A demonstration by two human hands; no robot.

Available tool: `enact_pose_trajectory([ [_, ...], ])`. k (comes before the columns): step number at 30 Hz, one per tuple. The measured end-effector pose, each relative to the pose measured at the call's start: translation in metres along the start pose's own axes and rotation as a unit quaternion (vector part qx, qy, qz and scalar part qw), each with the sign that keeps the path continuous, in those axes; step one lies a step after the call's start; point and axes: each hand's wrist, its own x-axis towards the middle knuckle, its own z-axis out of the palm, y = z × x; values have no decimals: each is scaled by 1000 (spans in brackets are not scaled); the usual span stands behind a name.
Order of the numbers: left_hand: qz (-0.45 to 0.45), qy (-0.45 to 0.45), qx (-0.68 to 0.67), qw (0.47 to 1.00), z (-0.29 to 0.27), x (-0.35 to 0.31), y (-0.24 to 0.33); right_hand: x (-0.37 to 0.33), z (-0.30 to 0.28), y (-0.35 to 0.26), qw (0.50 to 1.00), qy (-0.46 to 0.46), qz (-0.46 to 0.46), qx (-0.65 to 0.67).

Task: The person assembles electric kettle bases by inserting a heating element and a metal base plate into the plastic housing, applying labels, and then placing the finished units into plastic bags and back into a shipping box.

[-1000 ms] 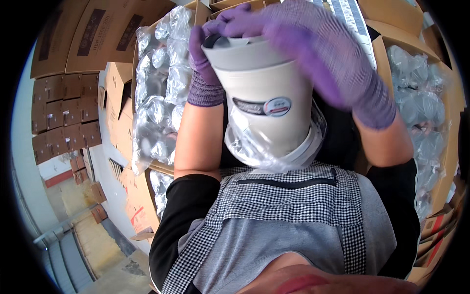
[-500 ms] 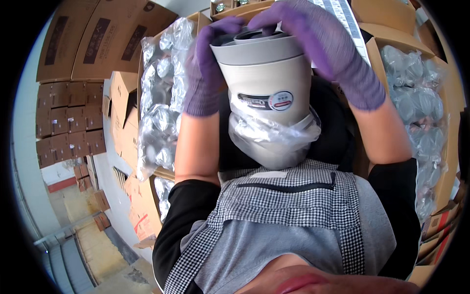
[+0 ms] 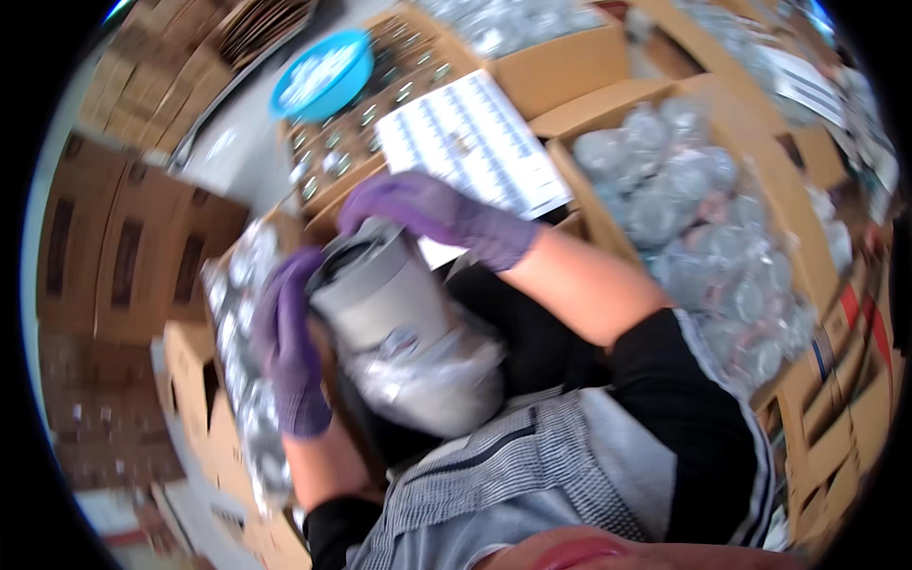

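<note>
A large cream canister (image 3: 385,309) with a broad grey rim and a dark mouth leans to the left in front of my body. Crumpled clear plastic wrap (image 3: 418,375) covers its lower part. My left hand (image 3: 288,337), in a purple knit glove, is curled against the left side of the rim. From the far right, my right hand (image 3: 413,204), gloved the same way, bends its fingers over the top edge. Both hands are somewhat blurred, and the fingertips at the mouth are partly hidden.
Beyond my hands are a divided carton (image 3: 432,49) of small glass-like pieces, a blue basin (image 3: 359,68) of white pieces and a blue-and-white printed sheet (image 3: 465,142). Cartons with bagged clear items (image 3: 684,190) flank me. Stacked brown boxes (image 3: 85,247) stand left.
The whole view has swung, bringing the basin and divided carton into sight. The canister now tilts left and appears lower and further left. Both hands have stayed at its rim.
</note>
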Motion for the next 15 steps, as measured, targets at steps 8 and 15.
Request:
enact_pose_trajectory([
  [8,100,-52,-393,912,9,13,-108,-26,85,-29,891,137,-152,-405],
  [15,63,-40,-5,997,13,11,8,-6,-5,-14,982,35,-71,-173],
])
